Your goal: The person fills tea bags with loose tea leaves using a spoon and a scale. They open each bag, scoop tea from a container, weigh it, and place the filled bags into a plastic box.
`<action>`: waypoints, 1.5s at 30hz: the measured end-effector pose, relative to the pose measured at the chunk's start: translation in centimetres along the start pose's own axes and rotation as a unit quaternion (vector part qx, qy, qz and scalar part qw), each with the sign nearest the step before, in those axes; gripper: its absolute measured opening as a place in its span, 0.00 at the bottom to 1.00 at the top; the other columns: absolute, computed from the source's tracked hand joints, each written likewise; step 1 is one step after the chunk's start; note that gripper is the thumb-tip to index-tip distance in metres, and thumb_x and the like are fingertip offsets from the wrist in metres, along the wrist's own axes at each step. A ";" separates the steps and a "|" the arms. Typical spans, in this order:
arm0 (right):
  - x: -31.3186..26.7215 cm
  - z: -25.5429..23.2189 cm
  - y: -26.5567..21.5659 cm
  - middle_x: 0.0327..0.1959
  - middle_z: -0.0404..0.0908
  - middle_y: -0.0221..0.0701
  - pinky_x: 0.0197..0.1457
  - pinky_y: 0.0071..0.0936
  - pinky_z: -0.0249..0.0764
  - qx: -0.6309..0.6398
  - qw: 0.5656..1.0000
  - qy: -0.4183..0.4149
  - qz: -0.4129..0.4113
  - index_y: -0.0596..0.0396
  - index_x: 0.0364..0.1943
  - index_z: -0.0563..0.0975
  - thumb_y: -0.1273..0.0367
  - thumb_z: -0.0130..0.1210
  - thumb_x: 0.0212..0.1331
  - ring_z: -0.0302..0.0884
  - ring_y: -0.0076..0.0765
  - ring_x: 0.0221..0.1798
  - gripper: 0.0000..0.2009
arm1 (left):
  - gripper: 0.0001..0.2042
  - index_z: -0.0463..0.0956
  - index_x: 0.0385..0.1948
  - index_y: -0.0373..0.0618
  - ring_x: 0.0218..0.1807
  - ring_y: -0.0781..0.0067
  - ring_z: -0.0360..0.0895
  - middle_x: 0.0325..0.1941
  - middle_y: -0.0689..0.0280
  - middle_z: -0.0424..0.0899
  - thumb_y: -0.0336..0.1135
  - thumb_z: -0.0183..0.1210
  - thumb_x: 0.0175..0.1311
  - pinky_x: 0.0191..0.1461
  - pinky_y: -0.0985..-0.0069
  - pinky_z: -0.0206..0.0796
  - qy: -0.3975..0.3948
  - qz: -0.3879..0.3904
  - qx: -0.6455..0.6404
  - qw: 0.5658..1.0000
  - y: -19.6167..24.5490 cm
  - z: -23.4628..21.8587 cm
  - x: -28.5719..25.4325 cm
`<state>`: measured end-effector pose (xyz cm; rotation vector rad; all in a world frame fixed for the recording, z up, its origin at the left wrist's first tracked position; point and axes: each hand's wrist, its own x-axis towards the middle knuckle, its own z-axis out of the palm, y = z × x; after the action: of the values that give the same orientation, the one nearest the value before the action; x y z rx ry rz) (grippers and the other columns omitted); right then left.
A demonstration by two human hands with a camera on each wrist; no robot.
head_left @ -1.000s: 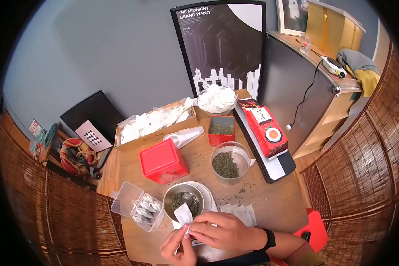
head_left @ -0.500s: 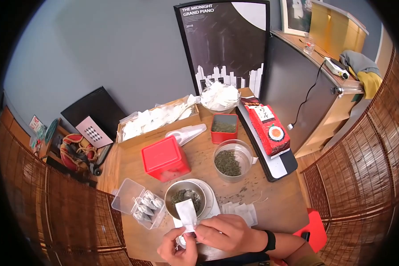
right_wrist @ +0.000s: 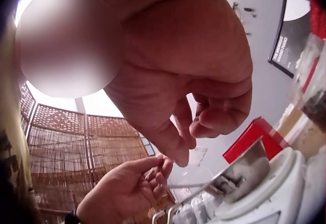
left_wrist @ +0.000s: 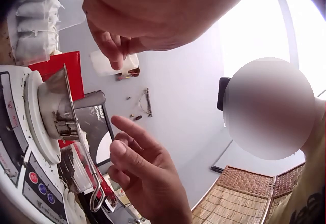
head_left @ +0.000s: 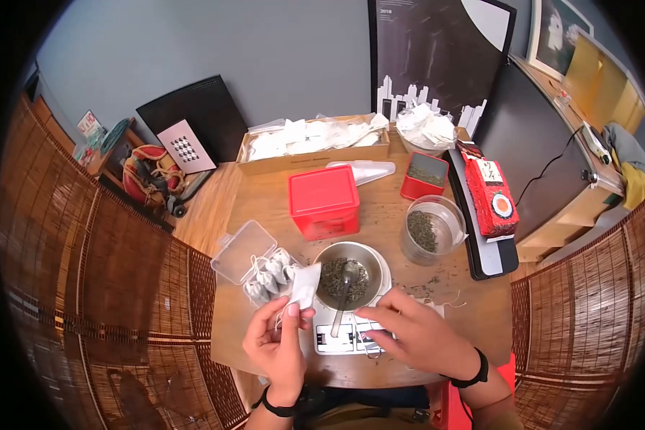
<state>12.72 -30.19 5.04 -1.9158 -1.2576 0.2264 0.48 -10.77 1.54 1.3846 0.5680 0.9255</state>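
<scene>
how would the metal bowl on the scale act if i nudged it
The bowl looks like stiff metal, so it would probably slide on the scale rather than bend. The spoon may swing, since its handle sticks out over the rim. The loose leaves would likely shift, and could spill if it tipped.

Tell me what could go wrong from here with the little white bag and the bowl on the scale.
The spoon's handle sticks out over the rim of the bowl, close to the right hand. A knock might flick dried leaves onto the scale or shift the bowl.

The left hand pinches the white bag by one end, so it could slip if that grip loosens.
</scene>
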 end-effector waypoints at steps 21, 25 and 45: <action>2.1 0.5 0.9 0.37 0.88 0.35 0.37 0.37 0.80 -0.152 0.974 0.149 -0.072 0.56 0.44 0.84 0.76 0.68 0.62 0.86 0.43 0.35 0.08 | 0.07 0.82 0.51 0.32 0.35 0.72 0.88 0.39 0.60 0.88 0.22 0.63 0.76 0.36 0.79 0.76 0.016 -0.015 -0.041 0.999 0.5 -1.7 0.5; 3.1 0.9 1.5 0.37 0.89 0.39 0.40 0.37 0.81 -0.065 0.980 0.169 -0.076 0.57 0.46 0.86 0.77 0.69 0.64 0.87 0.47 0.36 0.08 | 0.07 0.83 0.51 0.32 0.35 0.73 0.88 0.38 0.60 0.89 0.22 0.64 0.76 0.36 0.79 0.76 0.017 -0.015 -0.049 0.999 0.5 -1.5 0.4; 1.3 1.7 6.4 0.36 0.91 0.33 0.35 0.20 0.79 0.326 0.887 0.216 0.246 0.65 0.48 0.86 0.70 0.60 0.79 0.83 0.19 0.30 0.10 | 0.08 0.88 0.51 0.33 0.34 0.77 0.84 0.37 0.63 0.88 0.23 0.65 0.75 0.37 0.79 0.74 -0.049 -0.017 -0.035 0.998 1.5 -1.0 1.3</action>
<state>16.81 -29.32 -0.23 -1.5259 -0.3075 0.3972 0.10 -9.23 3.10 1.3444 0.4793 0.8372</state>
